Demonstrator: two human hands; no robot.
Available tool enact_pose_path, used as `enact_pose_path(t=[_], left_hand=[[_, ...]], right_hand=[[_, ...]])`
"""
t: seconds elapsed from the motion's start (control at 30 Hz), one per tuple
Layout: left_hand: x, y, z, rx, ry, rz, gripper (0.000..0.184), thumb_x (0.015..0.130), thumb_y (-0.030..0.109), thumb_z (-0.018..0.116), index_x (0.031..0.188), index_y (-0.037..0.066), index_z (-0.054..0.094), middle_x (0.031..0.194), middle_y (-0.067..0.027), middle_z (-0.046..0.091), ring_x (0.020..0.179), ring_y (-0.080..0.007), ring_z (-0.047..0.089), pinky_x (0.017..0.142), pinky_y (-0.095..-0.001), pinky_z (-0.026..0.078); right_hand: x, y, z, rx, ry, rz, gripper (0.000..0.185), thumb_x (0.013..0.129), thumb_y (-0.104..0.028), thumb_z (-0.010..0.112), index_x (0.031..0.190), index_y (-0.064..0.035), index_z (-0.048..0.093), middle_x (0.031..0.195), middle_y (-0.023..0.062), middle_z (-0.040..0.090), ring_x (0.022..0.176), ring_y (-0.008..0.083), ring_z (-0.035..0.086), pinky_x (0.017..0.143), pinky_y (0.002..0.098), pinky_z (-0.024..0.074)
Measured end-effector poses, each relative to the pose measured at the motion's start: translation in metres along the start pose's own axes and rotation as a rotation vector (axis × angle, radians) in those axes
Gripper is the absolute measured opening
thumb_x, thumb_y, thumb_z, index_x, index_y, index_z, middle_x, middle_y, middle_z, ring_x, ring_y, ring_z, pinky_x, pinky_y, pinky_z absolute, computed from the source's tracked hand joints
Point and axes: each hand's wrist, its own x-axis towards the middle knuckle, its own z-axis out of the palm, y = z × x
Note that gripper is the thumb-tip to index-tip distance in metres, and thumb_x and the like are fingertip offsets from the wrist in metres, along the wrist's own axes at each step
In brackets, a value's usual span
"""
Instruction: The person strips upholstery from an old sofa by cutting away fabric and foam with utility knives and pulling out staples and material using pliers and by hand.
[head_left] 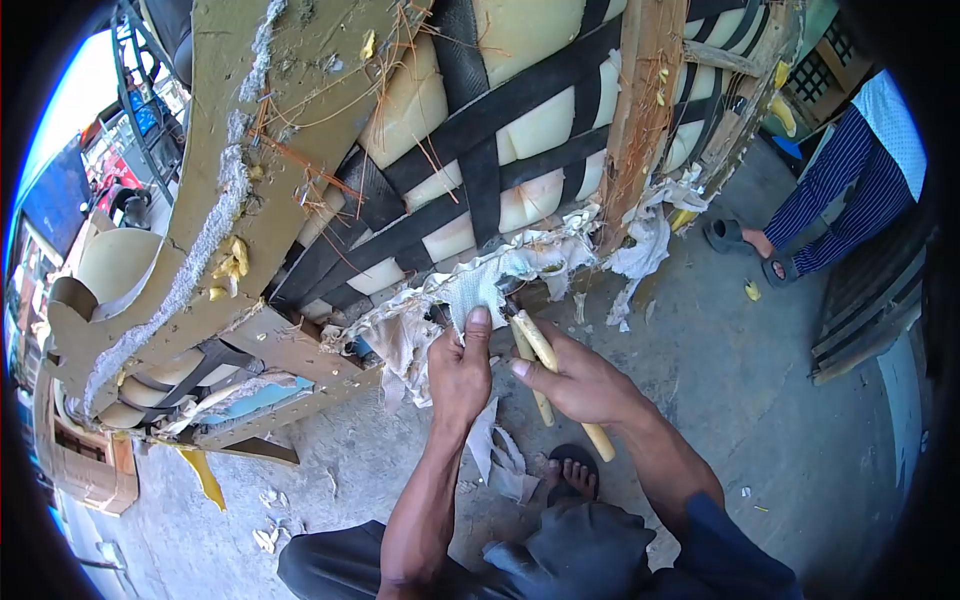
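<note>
An upended sofa frame point(645, 120) with crossed black webbing point(480, 175) over pale foam fills the upper view. My left hand point(460, 375) is closed on torn white fabric point(476, 290) along the frame's lower rail, thumb pressed on top. In my right hand point(585, 380) is a pair of pincers point(538, 342) with pale yellow handles. The dark jaws are at the fabric edge, just right of my left thumb; whether they bite on anything is too small to tell. More ragged fabric point(640, 245) hangs from the rail to the right.
Fabric scraps point(497, 455) lie on the concrete floor point(350, 500) near my sandalled foot point(572, 475). At the right, a person in striped trousers point(850, 190) stands near dark wooden slats point(870, 310). Orange strands point(300, 165) stick out from the frame.
</note>
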Motion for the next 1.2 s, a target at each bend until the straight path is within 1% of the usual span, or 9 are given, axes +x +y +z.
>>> enact_pose_path(t=[0.2,0.27,0.4,0.5,0.57,0.77,0.83,0.9,1.2], left_hand=[[0.002,-0.007,0.0,0.0,-0.002,0.029,0.057,0.104,0.047,0.052,0.078,-0.002,0.066,0.058,-0.0045,0.054,0.06,-0.0111,0.047,0.055,-0.0351,0.039],[0.005,-0.002,0.001,-0.021,-0.02,0.001,0.057,0.104,0.046,0.052,0.078,-0.002,0.067,0.058,-0.0038,0.055,0.061,-0.0107,0.047,0.055,-0.0345,0.039],[0.009,0.027,-0.003,-0.207,-0.015,0.063,0.056,0.104,0.043,0.053,0.061,0.007,0.05,0.054,0.005,0.043,0.053,-0.0071,0.036,0.048,-0.0299,0.026],[0.002,-0.025,0.006,-0.21,0.021,0.017,0.054,0.103,0.042,0.054,0.059,0.012,0.045,0.055,0.0063,0.04,0.051,-0.0065,0.033,0.048,-0.0276,0.023],[0.004,-0.024,0.021,-0.277,0.123,0.172,0.041,0.104,0.03,0.054,0.068,0.009,0.054,0.058,0.0064,0.044,0.051,-0.0055,0.037,0.046,-0.0275,0.025],[-0.004,-0.053,0.011,-0.167,0.039,-0.005,0.056,0.104,0.03,0.052,0.054,0.006,0.048,0.048,0.0052,0.041,0.048,-0.0074,0.035,0.042,-0.0344,0.025],[0.029,-0.15,0.053,0.154,0.331,0.989,0.055,0.103,0.03,0.056,0.056,0.002,0.049,0.047,0.0016,0.04,0.047,-0.0098,0.035,0.042,-0.0354,0.028],[-0.011,-0.02,0.018,-0.114,0.004,0.26,0.055,0.103,0.028,0.056,0.055,0.002,0.049,0.047,0.001,0.04,0.044,-0.0108,0.035,0.041,-0.0354,0.029],[-0.047,-0.136,0.024,0.314,-0.219,0.061,0.053,0.099,0.042,0.057,0.069,-0.001,0.068,0.065,-0.026,0.063,0.061,-0.0419,0.065,0.06,-0.0502,0.048]], right_hand=[[0.006,-0.022,-0.001,-0.177,-0.027,0.131,0.051,0.099,-0.028,0.057,0.137,0.0044,0.043,0.119,0.0282,0.063,0.112,0.0385,0.064,0.096,0.0442,0.0482],[0.012,-0.012,0.007,-0.183,0.045,0.098,0.037,0.1,-0.028,0.059,0.121,0.0012,0.05,0.081,0.0081,0.06,0.063,0.0142,0.058,0.056,0.0327,0.0479],[0.009,-0.042,-0.003,0.206,-0.087,0.241,0.025,0.102,-0.026,0.058,0.106,-0.003,0.05,0.075,0.0034,0.058,0.057,0.0061,0.053,0.048,0.0253,0.0436],[0.005,0.033,0.044,-0.319,0.364,0.032,0.024,0.096,-0.016,0.061,0.107,0.0018,0.049,0.084,0.0233,0.064,0.071,0.0382,0.067,0.059,0.044,0.0488],[0.011,0.026,0.049,-0.036,0.278,0.036,0.025,0.093,-0.013,0.06,0.11,0.0033,0.049,0.092,0.0306,0.063,0.088,0.0502,0.065,0.071,0.049,0.0493],[-0.025,0.062,0.062,0.089,0.088,0.369,0.03,0.094,-0.02,0.064,0.113,-0.0012,0.053,0.087,0.0222,0.065,0.084,0.0392,0.067,0.075,0.0461,0.05],[-0.017,0.081,0.046,-0.233,0.279,0.061,0.023,0.095,-0.018,0.062,0.109,-0.0028,0.052,0.08,0.0174,0.062,0.073,0.0338,0.065,0.067,0.0433,0.0491],[-0.023,0.034,0.018,-0.2,0.257,0.145,0.022,0.095,-0.017,0.062,0.109,-0.003,0.052,0.082,0.0182,0.063,0.075,0.0322,0.065,0.068,0.0424,0.0492],[-0.081,0.132,0.029,-0.068,-0.12,0.385,0.032,0.096,-0.017,0.062,0.122,-0.0008,0.053,0.089,0.0071,0.06,0.074,0.0174,0.062,0.07,0.034,0.0528]])
